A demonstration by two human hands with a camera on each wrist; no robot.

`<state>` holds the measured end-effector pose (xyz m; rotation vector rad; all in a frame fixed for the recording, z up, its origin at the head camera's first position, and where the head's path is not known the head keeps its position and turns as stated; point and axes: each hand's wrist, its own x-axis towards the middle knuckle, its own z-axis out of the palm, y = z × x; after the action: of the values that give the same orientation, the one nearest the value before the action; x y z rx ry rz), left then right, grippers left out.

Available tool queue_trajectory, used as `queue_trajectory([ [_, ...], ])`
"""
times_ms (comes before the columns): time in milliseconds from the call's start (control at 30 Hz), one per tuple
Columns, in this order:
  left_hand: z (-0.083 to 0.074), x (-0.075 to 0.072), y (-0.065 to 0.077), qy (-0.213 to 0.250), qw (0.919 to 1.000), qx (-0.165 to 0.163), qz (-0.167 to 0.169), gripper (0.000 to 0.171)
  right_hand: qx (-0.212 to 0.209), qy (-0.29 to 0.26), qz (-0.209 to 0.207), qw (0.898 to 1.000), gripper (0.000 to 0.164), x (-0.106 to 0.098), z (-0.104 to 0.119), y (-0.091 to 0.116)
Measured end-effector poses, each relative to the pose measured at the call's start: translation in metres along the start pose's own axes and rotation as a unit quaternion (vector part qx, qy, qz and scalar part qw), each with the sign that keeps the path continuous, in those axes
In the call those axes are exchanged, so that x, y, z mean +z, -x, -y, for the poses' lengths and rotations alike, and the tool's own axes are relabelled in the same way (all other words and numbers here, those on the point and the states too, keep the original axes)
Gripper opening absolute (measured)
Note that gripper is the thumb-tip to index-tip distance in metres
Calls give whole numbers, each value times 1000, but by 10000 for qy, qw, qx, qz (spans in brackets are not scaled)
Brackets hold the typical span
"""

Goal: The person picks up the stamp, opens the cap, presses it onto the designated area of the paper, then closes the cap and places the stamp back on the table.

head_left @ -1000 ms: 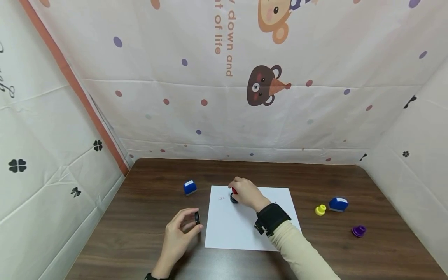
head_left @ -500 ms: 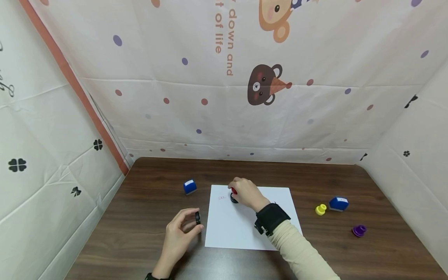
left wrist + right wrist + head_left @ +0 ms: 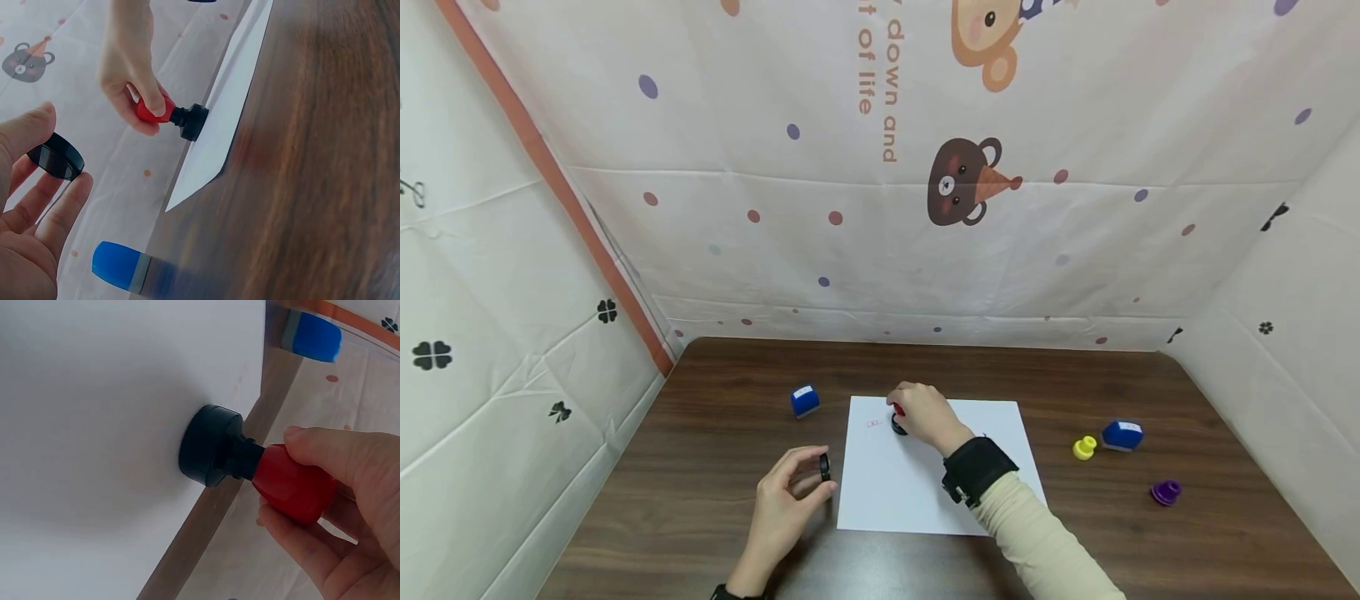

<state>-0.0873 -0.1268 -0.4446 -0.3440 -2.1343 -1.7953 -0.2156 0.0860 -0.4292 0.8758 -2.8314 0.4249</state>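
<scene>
1. Right hand (image 3: 922,412): fingers wrapped round stamp's (image 3: 245,461) red end. Black base sits on paper (image 3: 917,500), 11 o'clock of centre. Grip well above base probably lets force go straight down.
2. Red mark (image 3: 875,423) at 9 o'clock of stamp; gap likely avoids overlap.
3. Left hand (image 3: 784,504): fingers part-spread, pinching cap (image 3: 59,156) by its rim, 9 o'clock off sheet. Probably parked close by.
4. Left blue block (image 3: 805,401) at 10; right blue block (image 3: 1122,436), yellow piece (image 3: 1084,448), purple piece (image 3: 1167,492) around 3. Likely off-sheet for elbow room.
</scene>
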Motion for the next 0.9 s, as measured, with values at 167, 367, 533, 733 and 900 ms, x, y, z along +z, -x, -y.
queue_trajectory([
  [167,-2,1,0,-6,10000,12,11,46,32,53,-5,10000,17,3,0,-2],
  [367,-3,4,0,12,10000,-67,32,45,107,-26,16,9999,17,3,0,-1],
  [533,-4,5,-1,-3,9999,-114,31,46,130,-64,-25,9999,17,5,-1,-2],
  [733,-4,5,-2,-5,9999,-128,39,46,185,-41,-113,9998,17,7,0,-2],
  [900,-4,5,-2,-30,9998,-220,12,46,265,17,-228,9994,16,9,2,-2],
])
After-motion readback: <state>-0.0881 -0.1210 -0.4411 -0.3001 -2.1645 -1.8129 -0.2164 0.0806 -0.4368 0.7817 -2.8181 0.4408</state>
